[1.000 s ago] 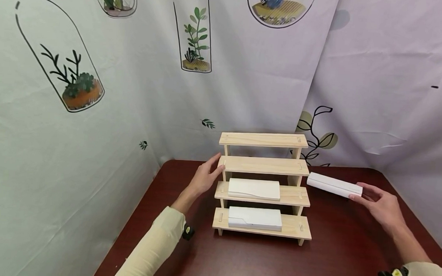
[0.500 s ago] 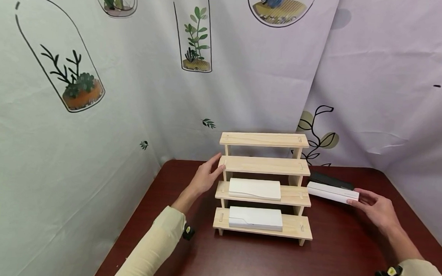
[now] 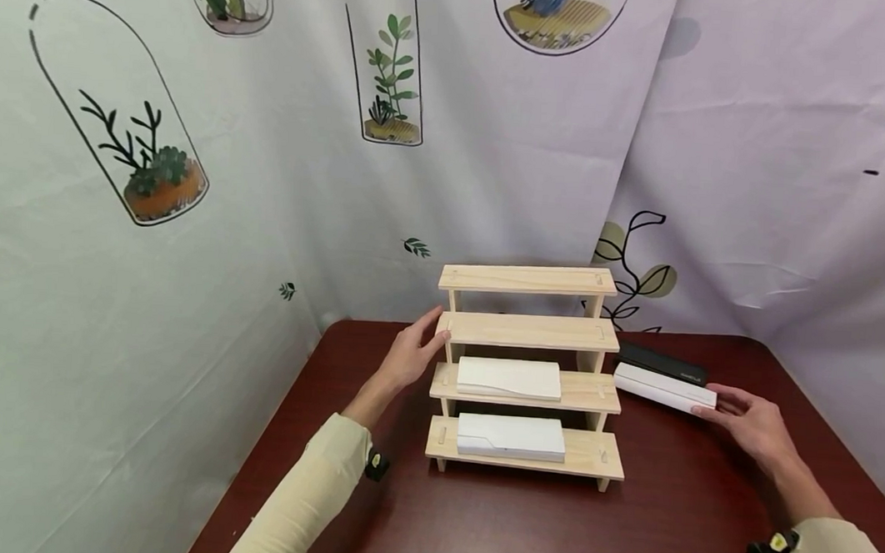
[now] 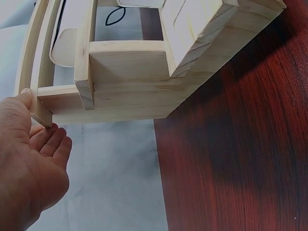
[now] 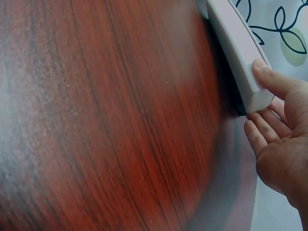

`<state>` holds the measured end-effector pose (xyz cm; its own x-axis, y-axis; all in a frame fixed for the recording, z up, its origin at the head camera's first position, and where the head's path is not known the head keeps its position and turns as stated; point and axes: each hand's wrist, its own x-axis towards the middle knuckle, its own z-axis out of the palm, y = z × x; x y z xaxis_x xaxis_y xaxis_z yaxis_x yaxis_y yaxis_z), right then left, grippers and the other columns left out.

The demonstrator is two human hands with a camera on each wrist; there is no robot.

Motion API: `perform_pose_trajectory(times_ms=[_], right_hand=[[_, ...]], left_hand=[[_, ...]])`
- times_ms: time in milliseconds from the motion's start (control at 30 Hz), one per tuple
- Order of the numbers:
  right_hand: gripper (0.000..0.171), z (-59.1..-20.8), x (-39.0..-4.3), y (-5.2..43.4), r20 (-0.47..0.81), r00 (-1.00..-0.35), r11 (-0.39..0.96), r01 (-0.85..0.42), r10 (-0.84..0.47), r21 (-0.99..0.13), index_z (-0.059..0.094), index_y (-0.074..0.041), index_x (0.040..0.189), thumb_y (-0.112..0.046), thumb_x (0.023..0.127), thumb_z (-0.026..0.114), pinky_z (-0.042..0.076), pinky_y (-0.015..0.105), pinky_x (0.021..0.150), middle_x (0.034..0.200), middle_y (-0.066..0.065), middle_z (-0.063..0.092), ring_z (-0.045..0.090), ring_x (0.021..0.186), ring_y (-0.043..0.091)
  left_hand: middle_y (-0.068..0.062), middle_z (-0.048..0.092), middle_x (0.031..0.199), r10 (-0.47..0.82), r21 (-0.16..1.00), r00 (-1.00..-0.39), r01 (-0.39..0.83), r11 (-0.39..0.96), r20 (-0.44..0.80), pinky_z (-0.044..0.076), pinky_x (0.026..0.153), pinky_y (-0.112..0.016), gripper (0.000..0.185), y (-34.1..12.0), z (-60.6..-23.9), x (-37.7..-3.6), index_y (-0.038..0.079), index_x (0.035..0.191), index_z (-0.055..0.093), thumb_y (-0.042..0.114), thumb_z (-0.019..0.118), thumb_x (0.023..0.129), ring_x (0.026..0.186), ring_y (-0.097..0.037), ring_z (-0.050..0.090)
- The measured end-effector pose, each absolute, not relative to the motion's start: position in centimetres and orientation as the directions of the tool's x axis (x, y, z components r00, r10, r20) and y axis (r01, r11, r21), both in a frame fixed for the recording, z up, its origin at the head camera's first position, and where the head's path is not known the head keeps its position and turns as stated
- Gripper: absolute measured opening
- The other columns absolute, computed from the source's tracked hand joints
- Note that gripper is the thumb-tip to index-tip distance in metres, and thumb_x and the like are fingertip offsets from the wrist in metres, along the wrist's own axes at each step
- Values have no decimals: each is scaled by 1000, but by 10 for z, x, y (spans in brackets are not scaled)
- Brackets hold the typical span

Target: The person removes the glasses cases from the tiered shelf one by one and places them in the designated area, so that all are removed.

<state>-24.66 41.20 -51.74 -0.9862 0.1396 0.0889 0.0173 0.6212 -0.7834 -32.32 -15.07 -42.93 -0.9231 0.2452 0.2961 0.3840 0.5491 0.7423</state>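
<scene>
The right hand (image 3: 750, 422) has its thumb on the near end of a long white box (image 3: 665, 388), the other fingers (image 5: 257, 137) loosely open beneath, so it touches the end more than grips it. The box lies on the dark red table (image 3: 686, 506), just right of the stepped wooden rack (image 3: 530, 331) and touching a black box (image 3: 663, 363) behind it. The left hand (image 3: 408, 358) rests relaxed fingers against the rack's left end. To handle the box well I would take its end squarely, keep it level and keep the rack steadied. The boxes look smooth, matte and round-edged; two more white boxes (image 3: 511, 437) sit on the lower steps of pale, raw-grained pine above glossy wood
</scene>
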Motion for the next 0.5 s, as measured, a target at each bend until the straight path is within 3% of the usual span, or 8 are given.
perform_pose_trajectory(times_ms=[67,167,267,500], right_hand=[[79,-519,-248,411,88,-987,631,18,137,-775,53,14,146,-37,95,84,48,8,67,142,45,50,59,92,-12],[79,-520,-248,410,84,-986,644,27,141,-764,53,15,146,-38,95,84,47,7,66,143,45,49,73,106,22],[79,-520,-249,408,87,-986,652,26,140,-758,52,15,146,-37,95,83,46,6,67,144,46,48,61,124,54],[79,-520,-249,405,78,-988,642,26,133,-766,48,17,147,-35,97,82,43,4,67,146,48,44,48,133,63]], left_hand=[[-9,42,167,242,742,-925,380,553,294,32,124,-51,63,-151,-430,-323,13,166,40,33,61,110,155,-28,37],[-9,42,167,242,742,-925,379,553,291,32,124,-51,63,-151,-430,-322,13,166,40,33,61,110,155,-28,36],[-10,42,167,243,744,-925,379,551,292,32,124,-52,63,-150,-430,-322,12,166,39,32,61,111,155,-29,36],[-10,42,167,243,740,-926,377,556,289,32,124,-51,62,-150,-428,-323,12,166,39,32,61,111,155,-29,36]])
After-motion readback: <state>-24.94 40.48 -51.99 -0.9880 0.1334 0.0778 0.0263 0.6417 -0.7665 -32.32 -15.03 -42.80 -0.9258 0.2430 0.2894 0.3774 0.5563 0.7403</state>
